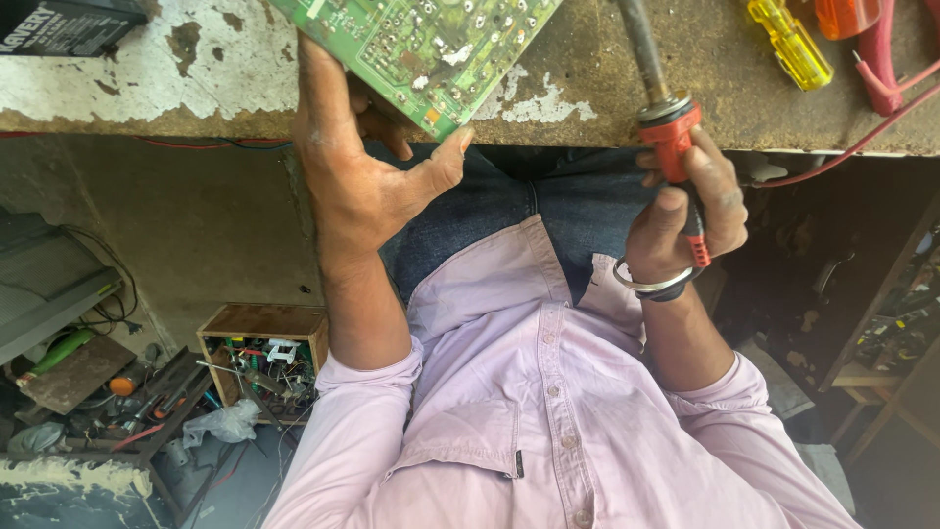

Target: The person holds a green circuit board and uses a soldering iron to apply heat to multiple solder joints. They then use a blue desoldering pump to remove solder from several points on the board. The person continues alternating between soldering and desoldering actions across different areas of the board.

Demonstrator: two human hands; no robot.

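Observation:
My left hand (357, 167) grips the near edge of a green circuit board (421, 44), solder side up, tilted over the worn workbench (578, 88). The thumb presses the board's lower corner, and the fingers underneath are hidden. My right hand (685, 211) is closed around the red and black handle of a soldering iron (666, 122). Its dark metal barrel points up and away over the bench, to the right of the board; the tip is out of frame.
A yellow-handled screwdriver (791, 44), an orange tool (847, 15) and red cable (881, 69) lie at the bench's right. A black box (64, 24) sits far left. On the floor left stand a wooden box of parts (264, 358) and scattered tools (147, 397).

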